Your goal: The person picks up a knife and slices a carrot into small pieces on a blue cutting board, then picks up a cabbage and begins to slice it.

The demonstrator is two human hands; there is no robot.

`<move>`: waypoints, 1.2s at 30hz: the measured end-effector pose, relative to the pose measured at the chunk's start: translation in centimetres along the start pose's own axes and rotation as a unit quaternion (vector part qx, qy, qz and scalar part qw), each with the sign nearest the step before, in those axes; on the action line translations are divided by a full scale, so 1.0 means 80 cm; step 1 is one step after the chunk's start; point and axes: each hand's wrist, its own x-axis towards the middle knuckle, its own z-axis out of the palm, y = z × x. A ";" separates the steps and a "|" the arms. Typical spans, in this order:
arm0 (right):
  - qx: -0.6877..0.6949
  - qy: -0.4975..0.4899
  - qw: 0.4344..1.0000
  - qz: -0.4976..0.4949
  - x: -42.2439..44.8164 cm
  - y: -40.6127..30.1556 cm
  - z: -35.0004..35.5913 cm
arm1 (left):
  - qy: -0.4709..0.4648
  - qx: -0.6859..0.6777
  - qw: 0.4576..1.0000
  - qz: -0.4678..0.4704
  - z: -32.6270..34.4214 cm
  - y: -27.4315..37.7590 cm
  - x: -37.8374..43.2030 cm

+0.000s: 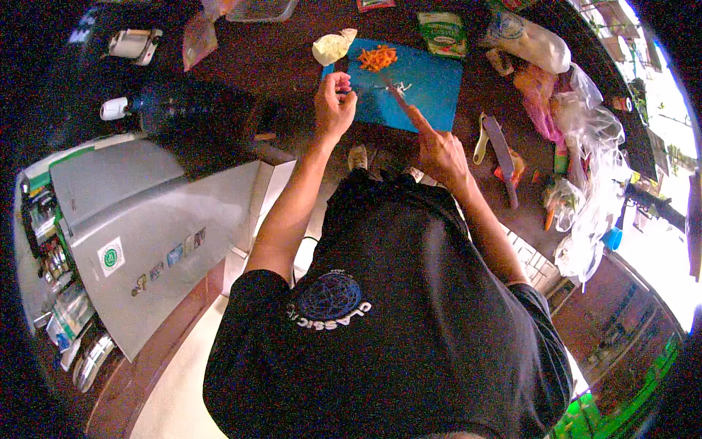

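My right hand (443, 156) grips a knife (403, 101), its index finger stretched along the top. The blade points away over the blue cutting board (433, 107) and looks blurred near the tip. Thin white shreds (402, 88) lie beside the blade. A pile of orange strips, apparently carrot (377, 58), sits near the board's far left corner. At the board's left edge hovers my left hand (335, 107), fingers loosely curled and apart from the thumb, with nothing visible between them. Beyond it rests a pale cabbage piece (332, 48).
Right of the board lie a pale-handled tool (481, 140) and a long flat blade-like tool (502, 153). Plastic bags (589, 126) line the right side. A green-and-white packet (443, 34) lies past the board. On the left stands a grey refrigerator (164, 219).
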 end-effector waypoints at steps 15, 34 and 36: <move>-0.096 0.000 0.995 0.000 0.014 0.026 -0.052 | -0.128 0.299 0.920 0.217 0.006 0.035 -0.023; -0.186 -0.022 0.975 -0.122 0.044 0.088 -0.039 | -0.072 0.288 0.937 0.185 0.009 0.025 -0.001; -0.203 -0.005 0.972 -0.120 0.062 0.099 -0.039 | -0.077 0.300 0.932 0.186 0.008 0.028 -0.006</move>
